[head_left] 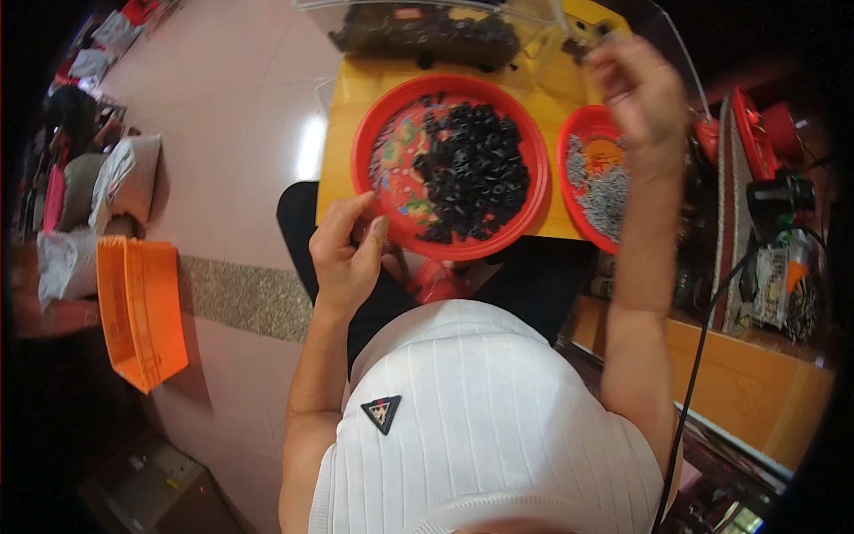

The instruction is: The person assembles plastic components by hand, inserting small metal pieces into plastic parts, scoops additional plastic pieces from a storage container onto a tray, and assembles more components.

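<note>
My left hand (342, 254) is at the near left rim of a round red tray (363, 142). Its thumb and forefinger are apart, and I see nothing between them. In the tray lies a heap of small black ring-like parts (480, 169), mostly toward the right side. My right hand (636, 89) is raised beyond a smaller red tray (567, 169) that holds many small silvery metal pieces (605, 203). It hovers near a clear plastic bin (560, 76) at the back right. Motion smears its curled fingers, so any small thing in them cannot be made out.
Both trays rest on a yellow wooden table (338, 125). A clear box of dark parts (427, 34) stands at its far edge. To the left, an orange crate (142, 311) and pale sacks (124, 182) are on the floor. A black cable (703, 347) runs down the right side.
</note>
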Tool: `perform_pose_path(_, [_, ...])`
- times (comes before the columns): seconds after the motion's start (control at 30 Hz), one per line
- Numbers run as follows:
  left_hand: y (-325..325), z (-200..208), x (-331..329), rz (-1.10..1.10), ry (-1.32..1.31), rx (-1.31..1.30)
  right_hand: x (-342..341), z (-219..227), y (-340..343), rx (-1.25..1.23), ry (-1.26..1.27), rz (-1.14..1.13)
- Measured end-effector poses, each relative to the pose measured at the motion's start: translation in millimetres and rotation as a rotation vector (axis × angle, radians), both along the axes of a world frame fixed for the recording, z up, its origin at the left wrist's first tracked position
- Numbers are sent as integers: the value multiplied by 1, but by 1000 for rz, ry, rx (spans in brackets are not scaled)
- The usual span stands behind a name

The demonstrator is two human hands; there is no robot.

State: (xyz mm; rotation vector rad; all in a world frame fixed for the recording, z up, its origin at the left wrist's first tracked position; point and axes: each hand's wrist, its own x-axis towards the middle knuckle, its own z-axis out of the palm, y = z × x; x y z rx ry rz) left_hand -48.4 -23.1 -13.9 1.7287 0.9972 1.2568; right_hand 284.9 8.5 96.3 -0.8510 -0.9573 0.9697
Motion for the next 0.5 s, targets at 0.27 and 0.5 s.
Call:
perform_pose_path(0.27, [23, 6, -9, 129, 265, 193, -19, -17, -5, -160, -519, -468])
perform_pose_path(0.5, [50, 13, 6, 5, 633, 410, -111, -70, -26, -14, -1135, -87])
